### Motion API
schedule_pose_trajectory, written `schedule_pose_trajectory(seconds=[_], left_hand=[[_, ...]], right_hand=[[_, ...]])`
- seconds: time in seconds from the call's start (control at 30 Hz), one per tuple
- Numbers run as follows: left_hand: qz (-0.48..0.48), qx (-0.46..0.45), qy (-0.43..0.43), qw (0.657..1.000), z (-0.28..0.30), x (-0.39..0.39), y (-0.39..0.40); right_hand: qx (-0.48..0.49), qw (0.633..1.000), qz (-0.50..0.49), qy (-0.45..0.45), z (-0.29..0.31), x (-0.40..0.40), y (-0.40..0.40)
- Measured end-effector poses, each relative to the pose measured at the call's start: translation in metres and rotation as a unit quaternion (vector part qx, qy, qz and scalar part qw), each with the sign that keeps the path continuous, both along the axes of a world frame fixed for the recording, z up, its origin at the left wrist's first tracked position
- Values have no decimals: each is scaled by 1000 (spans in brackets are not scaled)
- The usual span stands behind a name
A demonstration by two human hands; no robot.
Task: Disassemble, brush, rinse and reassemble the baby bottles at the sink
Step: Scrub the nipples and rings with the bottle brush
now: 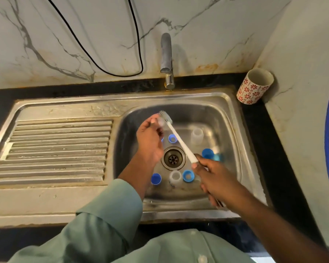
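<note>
Over the steel sink basin (226, 118), my left hand (149, 141) pinches a small clear part (160, 121), blurred, at its fingertips. My right hand (215, 177) grips the handle of a white brush (179, 139). The brush's bristle head (164, 116) lies against the clear part. On the basin floor lie clear bottle bodies (197, 135) (175, 177), blue rings (172, 138) (188, 175) and blue caps (156, 179) (207, 153) around the drain (172, 158).
A metal tap (166, 59) stands behind the basin; no water stream shows. The ribbed drainboard (55, 149) lies to the left. A red-patterned mug (254, 86) sits on the black counter at the back right. A black cable (106, 69) hangs on the marble wall.
</note>
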State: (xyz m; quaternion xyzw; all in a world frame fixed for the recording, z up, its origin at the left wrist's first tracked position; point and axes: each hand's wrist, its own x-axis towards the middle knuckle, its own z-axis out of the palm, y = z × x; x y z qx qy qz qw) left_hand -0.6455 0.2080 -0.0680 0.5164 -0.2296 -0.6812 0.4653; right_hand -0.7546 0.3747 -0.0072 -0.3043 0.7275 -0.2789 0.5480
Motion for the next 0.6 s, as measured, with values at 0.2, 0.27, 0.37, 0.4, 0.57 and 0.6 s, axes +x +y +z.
schedule_pose_trajectory(seconds=[0.2,0.27,0.37,0.4,0.57,0.6], left_hand=[[-76,33,19,996,-18,-18,-8],[-90,59,-35,994,-33,-18,-18],[-133,60,-101,984,-53,-35,-28],[-161,58,-127,977,-62,-42,-32],[-223,69,-235,944,-118,-78,-50],[-233,60,-253,937,-122,-83,-52]], right_hand=[[2,997,-49,51,-26,-25,0],[18,996,-71,53,-32,-35,8],[38,994,-89,57,-41,-44,9],[34,993,-94,56,-43,-45,8],[33,992,-89,80,-48,-52,-1],[38,992,-94,79,-47,-54,-3]])
